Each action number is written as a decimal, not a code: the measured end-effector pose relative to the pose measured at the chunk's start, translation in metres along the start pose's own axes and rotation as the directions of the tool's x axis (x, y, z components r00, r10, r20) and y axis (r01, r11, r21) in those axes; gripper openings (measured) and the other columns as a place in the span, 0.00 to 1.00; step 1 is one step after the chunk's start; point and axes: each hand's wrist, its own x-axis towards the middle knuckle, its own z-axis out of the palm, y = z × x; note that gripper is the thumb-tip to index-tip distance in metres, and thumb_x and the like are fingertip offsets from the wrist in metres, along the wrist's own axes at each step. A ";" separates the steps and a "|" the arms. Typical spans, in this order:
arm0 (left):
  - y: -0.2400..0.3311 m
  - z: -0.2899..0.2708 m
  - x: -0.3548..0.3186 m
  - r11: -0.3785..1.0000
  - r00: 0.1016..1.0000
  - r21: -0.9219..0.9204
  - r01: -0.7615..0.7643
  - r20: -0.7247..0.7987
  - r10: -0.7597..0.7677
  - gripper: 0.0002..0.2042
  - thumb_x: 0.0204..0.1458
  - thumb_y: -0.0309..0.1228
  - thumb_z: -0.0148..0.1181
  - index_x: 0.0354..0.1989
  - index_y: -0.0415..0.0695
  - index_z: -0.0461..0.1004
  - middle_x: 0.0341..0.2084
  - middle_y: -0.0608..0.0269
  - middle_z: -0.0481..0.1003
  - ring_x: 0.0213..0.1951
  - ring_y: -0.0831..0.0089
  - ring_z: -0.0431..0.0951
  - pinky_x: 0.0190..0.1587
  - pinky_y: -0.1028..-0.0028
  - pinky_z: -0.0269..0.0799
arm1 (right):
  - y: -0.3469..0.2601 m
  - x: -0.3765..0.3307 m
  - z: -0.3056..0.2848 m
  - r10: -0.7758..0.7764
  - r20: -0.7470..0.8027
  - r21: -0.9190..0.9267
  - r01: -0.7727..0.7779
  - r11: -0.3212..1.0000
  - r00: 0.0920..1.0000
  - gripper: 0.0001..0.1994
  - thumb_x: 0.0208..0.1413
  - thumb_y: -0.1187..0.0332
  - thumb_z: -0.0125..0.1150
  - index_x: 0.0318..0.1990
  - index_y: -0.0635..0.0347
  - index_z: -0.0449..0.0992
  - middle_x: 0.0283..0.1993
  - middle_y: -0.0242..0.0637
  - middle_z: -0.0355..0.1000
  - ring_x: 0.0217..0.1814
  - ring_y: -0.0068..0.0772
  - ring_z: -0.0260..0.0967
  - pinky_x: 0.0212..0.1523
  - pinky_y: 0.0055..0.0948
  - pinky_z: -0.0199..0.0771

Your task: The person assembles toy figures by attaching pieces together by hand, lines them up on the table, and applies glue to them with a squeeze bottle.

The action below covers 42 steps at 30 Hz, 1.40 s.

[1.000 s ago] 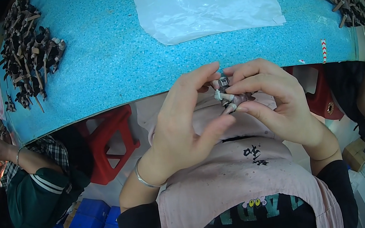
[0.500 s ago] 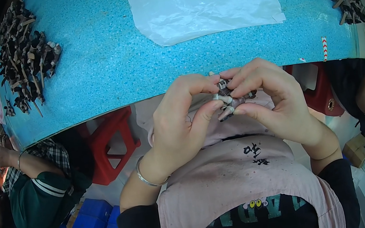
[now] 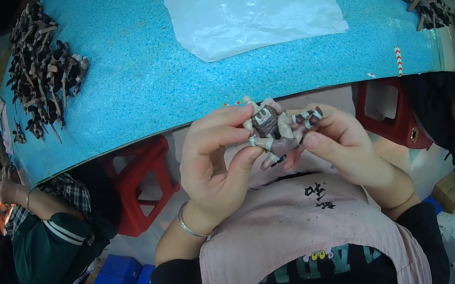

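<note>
Here both hands pinch a small grey figurine (image 3: 276,132): left hand (image 3: 216,161) and right hand (image 3: 339,143) grips closed on it below the blue worktop (image 3: 137,91).

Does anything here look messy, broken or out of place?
Nothing looks broken. Both hands, left and right, hold a small figure. The plastic sheet lies crinkled, with one corner folded, and the dark parts sit in loose heaps on the table.

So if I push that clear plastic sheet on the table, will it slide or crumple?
The plastic sheet looks thin and wrinkled, so probably floppy and light. It lies flat on the blue table, so it would likely buckle rather than slide whole.
</note>
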 end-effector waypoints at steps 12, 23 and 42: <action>0.011 0.000 -0.005 0.988 0.987 0.011 0.153 0.039 -0.153 0.10 0.51 0.27 0.61 0.40 0.36 0.71 0.46 0.50 0.70 0.47 0.64 0.71 0.51 0.70 0.66 | 0.001 0.000 0.001 -0.207 0.005 -0.224 0.203 0.953 0.978 0.09 0.63 0.69 0.50 0.39 0.68 0.72 0.39 0.35 0.70 0.41 0.23 0.68 0.42 0.23 0.67; 0.018 0.010 0.011 0.766 0.825 -0.320 0.558 0.317 -0.468 0.11 0.52 0.31 0.60 0.37 0.37 0.72 0.52 0.47 0.67 0.51 0.68 0.69 0.54 0.69 0.65 | 0.001 -0.001 0.002 -0.399 0.128 -0.547 0.401 0.735 0.908 0.06 0.57 0.71 0.55 0.33 0.66 0.71 0.36 0.41 0.69 0.38 0.37 0.68 0.41 0.29 0.66; 0.013 0.012 0.005 0.893 0.909 -0.213 0.396 0.228 -0.348 0.25 0.45 0.25 0.66 0.53 0.37 0.65 0.53 0.53 0.65 0.55 0.67 0.66 0.58 0.68 0.60 | 0.009 0.000 0.002 -0.467 0.063 -0.543 0.423 0.725 0.882 0.18 0.45 0.81 0.63 0.44 0.63 0.66 0.45 0.40 0.65 0.46 0.32 0.66 0.45 0.27 0.68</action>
